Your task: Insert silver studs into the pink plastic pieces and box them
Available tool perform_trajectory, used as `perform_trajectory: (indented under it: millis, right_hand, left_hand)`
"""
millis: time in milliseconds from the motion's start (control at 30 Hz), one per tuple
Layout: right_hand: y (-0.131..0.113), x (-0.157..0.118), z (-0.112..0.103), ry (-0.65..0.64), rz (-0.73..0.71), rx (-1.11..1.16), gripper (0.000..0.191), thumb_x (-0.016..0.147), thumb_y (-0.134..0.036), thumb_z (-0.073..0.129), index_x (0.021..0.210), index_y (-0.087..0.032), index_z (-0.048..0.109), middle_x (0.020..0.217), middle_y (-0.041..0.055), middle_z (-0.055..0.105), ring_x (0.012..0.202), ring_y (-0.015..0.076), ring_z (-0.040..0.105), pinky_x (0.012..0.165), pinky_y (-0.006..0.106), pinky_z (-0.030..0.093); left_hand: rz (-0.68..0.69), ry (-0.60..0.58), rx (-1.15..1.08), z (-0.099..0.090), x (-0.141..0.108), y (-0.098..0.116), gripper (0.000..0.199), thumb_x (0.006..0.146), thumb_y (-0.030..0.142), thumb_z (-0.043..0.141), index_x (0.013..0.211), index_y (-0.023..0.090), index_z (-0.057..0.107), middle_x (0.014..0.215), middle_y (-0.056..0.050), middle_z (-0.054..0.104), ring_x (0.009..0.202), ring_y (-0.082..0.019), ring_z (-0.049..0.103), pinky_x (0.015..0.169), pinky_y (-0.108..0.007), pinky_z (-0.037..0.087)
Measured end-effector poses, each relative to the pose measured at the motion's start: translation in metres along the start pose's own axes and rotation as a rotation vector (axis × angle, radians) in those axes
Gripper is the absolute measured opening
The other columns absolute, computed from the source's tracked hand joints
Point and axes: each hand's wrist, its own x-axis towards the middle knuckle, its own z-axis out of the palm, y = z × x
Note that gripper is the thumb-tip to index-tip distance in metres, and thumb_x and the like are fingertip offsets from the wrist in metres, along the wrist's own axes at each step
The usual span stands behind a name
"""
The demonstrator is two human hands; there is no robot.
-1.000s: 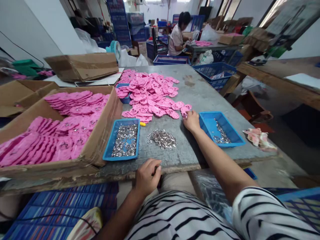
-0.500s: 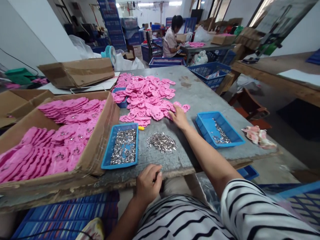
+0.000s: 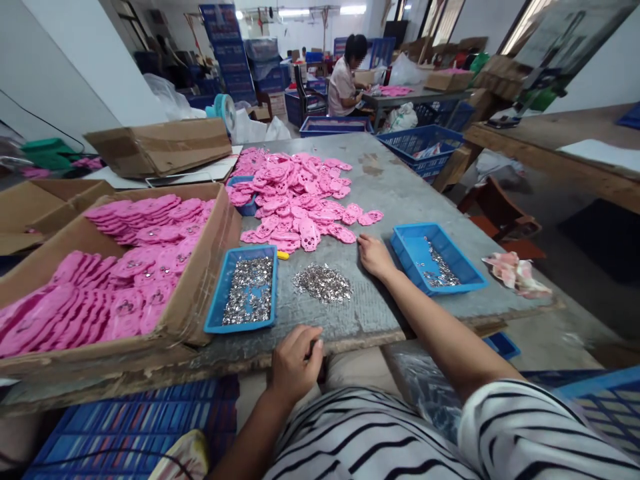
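Observation:
My right hand (image 3: 375,257) rests on the grey table with its fingers curled together, just right of the heap of pink pieces (image 3: 300,200); whether anything is under the fingertips is hidden. At the table's front edge lies my left hand (image 3: 297,360), fingers bent, thumb and forefinger apart, nothing seen between them. Small shiny metal parts (image 3: 325,283) form a pile between the hands. More of them fill a blue tray (image 3: 241,329) on the left and lie in a blue tray (image 3: 407,263) on the right. A yellow item (image 3: 283,255) touches the left tray's corner.
A cardboard box (image 3: 200,280) of stacked pink pieces stands on the left, with another carton (image 3: 160,147) behind it. A crumpled pinkish-white wrapper (image 3: 517,273) lies at the table's right corner. A person (image 3: 343,87) sits at a farther table.
My right hand has drawn back from the pink heap toward me and slightly right, and its fingers have curled in. Some pink pieces at the heap's near edge have shifted. My left hand is nearly still.

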Motion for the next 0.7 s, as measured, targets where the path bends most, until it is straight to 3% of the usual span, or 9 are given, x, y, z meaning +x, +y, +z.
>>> perform_trajectory:
  millis: [233,400,500,600,700]
  right_hand:
    - [-0.028,-0.055,0.007,-0.057,-0.141,0.068,0.044,0.094,-0.032,0.042,0.128,-0.010,0.057,0.139,0.0184,0.054,0.131,0.0268,0.048,0.112,0.043,0.035]
    - [-0.070,-0.049,0.010,-0.116,-0.196,0.194,0.056,0.096,-0.047,0.037,0.135,-0.010,0.051,0.144,0.0208,0.048,0.135,0.0285,0.044,0.113,0.047,0.031]
    - [-0.085,-0.045,0.003,-0.126,-0.241,0.243,0.055,0.094,-0.048,0.043,0.134,-0.012,0.053,0.142,0.0176,0.051,0.133,0.0259,0.046,0.112,0.043,0.033]
    - [-0.071,-0.050,-0.007,-0.011,-0.163,0.244,0.055,0.095,-0.045,0.039,0.136,-0.008,0.050,0.145,0.0211,0.046,0.137,0.0277,0.040,0.115,0.045,0.027]
    - [-0.035,-0.060,-0.014,0.190,0.116,0.150,0.057,0.094,-0.044,0.040,0.134,-0.004,0.049,0.146,0.0258,0.042,0.139,0.0342,0.035,0.115,0.053,0.023]
  left_hand:
    - [0.006,0.000,-0.004,0.000,0.001,-0.001,0.016,0.084,0.011,0.051,0.094,0.016,0.063,0.070,-0.002,0.062,0.055,-0.009,0.054,0.056,-0.019,0.046]
    - [-0.011,-0.021,-0.009,-0.003,0.004,-0.001,0.015,0.084,0.013,0.051,0.091,0.016,0.064,0.067,0.000,0.060,0.053,-0.009,0.052,0.054,-0.019,0.045]
    - [-0.049,-0.052,-0.039,-0.006,0.005,-0.001,0.016,0.085,0.017,0.050,0.089,0.016,0.065,0.067,0.000,0.060,0.054,-0.009,0.052,0.052,-0.019,0.044]
    - [-0.129,-0.070,-0.114,-0.010,0.005,-0.003,0.017,0.084,0.021,0.051,0.087,0.016,0.067,0.071,-0.001,0.063,0.054,-0.008,0.052,0.051,-0.019,0.042]
    - [-0.298,-0.081,-0.269,-0.012,0.007,-0.005,0.016,0.079,0.024,0.056,0.086,0.017,0.068,0.070,-0.001,0.062,0.055,-0.008,0.052,0.052,-0.019,0.041]
